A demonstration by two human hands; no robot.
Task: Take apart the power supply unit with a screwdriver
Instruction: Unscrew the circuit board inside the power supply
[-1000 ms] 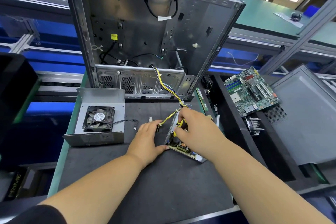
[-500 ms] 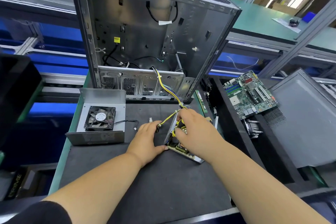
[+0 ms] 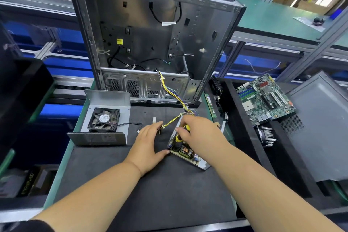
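We see the power supply unit point(image 3: 185, 151) lying opened on the dark mat of the counter point(image 3: 131, 184), in front of the upright, emptied computer case point(image 3: 150, 39). Its circuit board faces up, with a coil and dark parts showing at the near end. A bundle of yellow and black wires point(image 3: 169, 88) runs from the case down to the far end of the unit.

Our right hand point(image 3: 202, 133) is over the unit, its grip curled round the yellow and black handle of the screwdriver point(image 3: 181, 133), which points down into the board; the tip is hidden among the parts. Our left hand point(image 3: 148, 144) rests on the mat just left of the unit, fingers fairly straight and relaxed, the thumb touching the unit's near left corner, the fingertips by a small dark part at the end of a yellow wire. We cannot tell whether those fingertips touch it.

Left of the hands lies the removed metal cover point(image 3: 106, 100) with its black fan point(image 3: 104, 120) face up, a thin black lead trailing from it toward the left hand. A small white connector point(image 3: 154, 120) sits on the mat between fan and unit. To the right, well apart, a green motherboard point(image 3: 265, 99) lies in a black tray beside a grey side panel point(image 3: 325, 124).
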